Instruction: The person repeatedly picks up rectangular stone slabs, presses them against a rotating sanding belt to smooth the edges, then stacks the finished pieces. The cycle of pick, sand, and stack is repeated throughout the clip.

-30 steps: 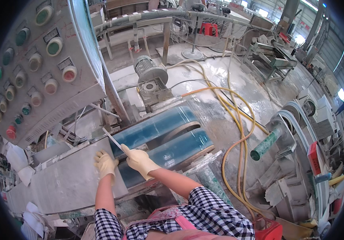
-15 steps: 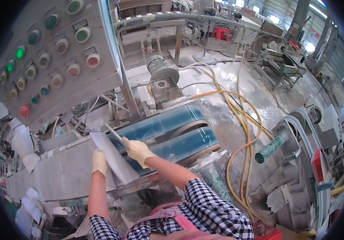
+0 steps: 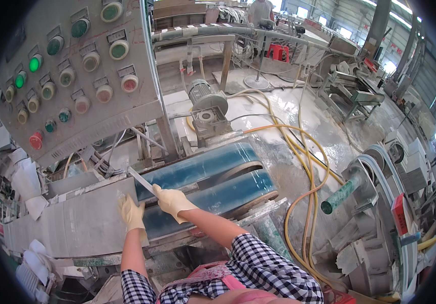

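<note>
One pale strip [image 3: 142, 180] — end in the grip of right fingers [image 3: 160, 192] — left fingers [image 3: 122, 201] spread

Pale strip [image 3: 142, 181], lower end hidden

Conveyor [image 3: 208, 164] (blue-belted) carries grey slabs [image 3: 76, 218].

left hand [image 3: 133, 213]: gloved, on right end of grey slab [image 3: 76, 215]
right hand [image 3: 173, 202]: gloved, gripping thin pale strip [image 3: 142, 180]
blue belts [image 3: 213, 195]: two, side by side
control panel [image 3: 88, 126]: two buttons glowing green
</note>
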The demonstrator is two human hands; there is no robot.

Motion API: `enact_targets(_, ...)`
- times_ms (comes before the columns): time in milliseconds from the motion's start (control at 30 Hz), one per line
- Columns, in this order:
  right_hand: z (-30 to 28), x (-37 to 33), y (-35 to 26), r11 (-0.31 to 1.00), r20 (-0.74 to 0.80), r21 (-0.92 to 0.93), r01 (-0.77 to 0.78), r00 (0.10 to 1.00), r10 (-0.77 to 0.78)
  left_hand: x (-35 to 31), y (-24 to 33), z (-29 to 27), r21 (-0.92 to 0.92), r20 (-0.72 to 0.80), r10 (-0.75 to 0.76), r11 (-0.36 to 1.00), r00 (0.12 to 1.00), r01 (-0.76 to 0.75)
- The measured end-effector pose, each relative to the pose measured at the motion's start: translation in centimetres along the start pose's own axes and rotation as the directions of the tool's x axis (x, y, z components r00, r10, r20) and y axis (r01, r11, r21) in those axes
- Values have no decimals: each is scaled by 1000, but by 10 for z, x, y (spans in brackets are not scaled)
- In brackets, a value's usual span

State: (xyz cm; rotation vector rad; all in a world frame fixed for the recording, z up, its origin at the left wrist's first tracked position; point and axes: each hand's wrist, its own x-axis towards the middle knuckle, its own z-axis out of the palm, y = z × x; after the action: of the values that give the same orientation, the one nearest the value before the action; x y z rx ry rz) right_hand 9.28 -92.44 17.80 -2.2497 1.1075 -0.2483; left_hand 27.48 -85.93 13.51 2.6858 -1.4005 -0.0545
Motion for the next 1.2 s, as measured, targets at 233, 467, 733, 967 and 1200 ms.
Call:
enact_targets(233,5,0,6,999,-34,-9,43,998,-44,9,-6,-7,79,181,-174,984,968,162)
enact_targets(467,10,0,13,996,-121,18,88,989,-85,25,-3,1,139,215,-150,983,965,122)
enact_targets(733,9,0,18,993,-133,47,108,986,-101,39,-71,-7,-441,-28,90,893,996,-93)
enact_targets(967,2,-5,23,978,-181,48,204,964,-192,-2,15,-21,-927,242,-3,295,970,232)
enact_targets(1200,-3,-4,12,996,-118,-8,93,989,-93,-13,-7,-10,-948,120,85,306,989,89)
